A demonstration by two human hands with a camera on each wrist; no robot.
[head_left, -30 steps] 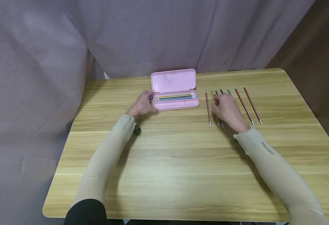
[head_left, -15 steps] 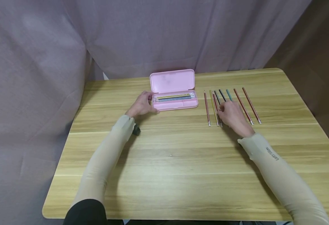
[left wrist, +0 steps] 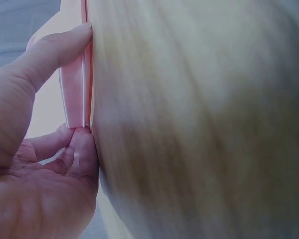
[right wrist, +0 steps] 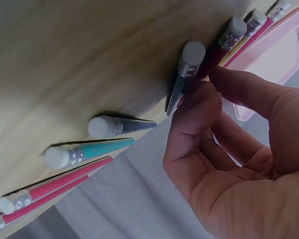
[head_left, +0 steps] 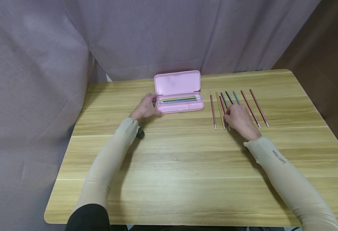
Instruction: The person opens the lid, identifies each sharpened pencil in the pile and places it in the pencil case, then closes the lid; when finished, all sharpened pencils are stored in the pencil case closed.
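Right hand [head_left: 238, 119] barely shifted, fingers [right wrist: 197, 107] now pinching dark pencil [right wrist: 182, 79].

Setting: you are at a staged recording booth, not a lived-in room. Evidence: a grey-mauve curtain [head_left: 157, 35] hung in folds behind and to your left of a bare wooden table [head_left: 186, 166] (light laminate, rounded corners); a dark brown panel [head_left: 325, 54] to your right. Contents: one open pink pencil case [head_left: 178, 93] and a row of loose pencils [head_left: 238, 107], school-desk stationery only.
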